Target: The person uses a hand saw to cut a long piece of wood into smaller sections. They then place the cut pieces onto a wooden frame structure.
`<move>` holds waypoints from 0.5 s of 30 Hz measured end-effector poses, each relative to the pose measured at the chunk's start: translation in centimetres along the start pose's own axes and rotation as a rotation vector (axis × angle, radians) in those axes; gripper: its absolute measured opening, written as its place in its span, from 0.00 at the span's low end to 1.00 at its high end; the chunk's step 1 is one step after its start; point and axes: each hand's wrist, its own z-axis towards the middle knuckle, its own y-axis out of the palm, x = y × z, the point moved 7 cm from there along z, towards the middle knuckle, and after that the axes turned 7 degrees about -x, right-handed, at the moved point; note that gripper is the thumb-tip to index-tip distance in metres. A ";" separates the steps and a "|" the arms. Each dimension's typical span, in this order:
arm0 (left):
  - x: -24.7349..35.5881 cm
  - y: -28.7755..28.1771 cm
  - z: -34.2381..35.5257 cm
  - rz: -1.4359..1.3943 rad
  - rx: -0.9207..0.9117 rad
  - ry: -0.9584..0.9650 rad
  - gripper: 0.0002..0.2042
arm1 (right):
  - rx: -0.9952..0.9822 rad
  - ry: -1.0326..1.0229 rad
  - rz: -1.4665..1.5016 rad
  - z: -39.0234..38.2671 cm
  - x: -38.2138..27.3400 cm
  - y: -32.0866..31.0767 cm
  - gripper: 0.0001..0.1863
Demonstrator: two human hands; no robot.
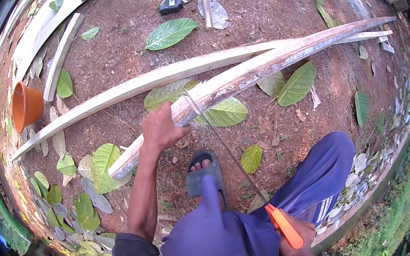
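Note:
A long, pale timber piece with bark along its side (240, 77) lies slanting on top of another squared timber strip (133, 84). My left hand (163, 125) grips the upper piece toward its lower-left end. A little to the right of that hand, a thin saw blade (228, 148) crosses the same piece at a pale cut mark. My right hand (298, 234) is closed on the saw's orange handle (283, 223) at the lower right, beside my bent leg.
An orange bucket (33, 105) lies at the left near loose boards (63, 50). A black tape measure (169, 5) and a hammer (206, 5) lie at the top. Green and dry leaves (296, 83) cover parts of the dirt. My sandalled foot (199, 162) is below the timber.

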 end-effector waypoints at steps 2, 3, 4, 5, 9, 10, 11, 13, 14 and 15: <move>-0.3 0.8 -0.2 -0.033 -0.005 -0.001 0.26 | 0.160 0.038 0.134 -1.9 1.0 -2.6 0.20; -0.6 0.9 -0.1 -0.036 -0.005 0.001 0.26 | 0.176 -0.047 0.182 -1.5 1.1 -3.7 0.11; -0.8 1.1 -0.1 -0.040 -0.006 0.003 0.26 | 0.252 -0.114 0.218 -1.2 1.3 -4.4 0.09; -0.6 1.1 0.0 -0.046 0.003 0.014 0.26 | 0.346 -0.196 0.256 -1.1 1.4 -5.0 0.08; -0.2 0.9 0.0 0.007 -0.026 0.026 0.25 | 0.505 -0.050 0.361 -0.2 3.3 -6.4 0.09; -0.2 0.8 0.1 0.039 -0.049 0.020 0.25 | 0.497 -0.031 0.360 -0.1 3.7 -6.6 0.10; 0.5 0.2 0.1 0.157 -0.142 0.009 0.23 | 0.489 -0.004 0.358 -0.2 4.1 -6.6 0.11; 2.7 -2.3 0.7 0.389 -0.338 -0.004 0.20 | 0.513 0.032 0.293 -0.3 4.5 -6.6 0.11; 3.6 -2.4 1.0 0.624 -0.400 0.059 0.15 | 0.519 0.034 0.263 -0.2 4.8 -6.9 0.11; 4.5 -2.2 1.0 0.740 -0.431 0.163 0.14 | 0.518 0.017 0.264 -0.2 4.9 -6.9 0.11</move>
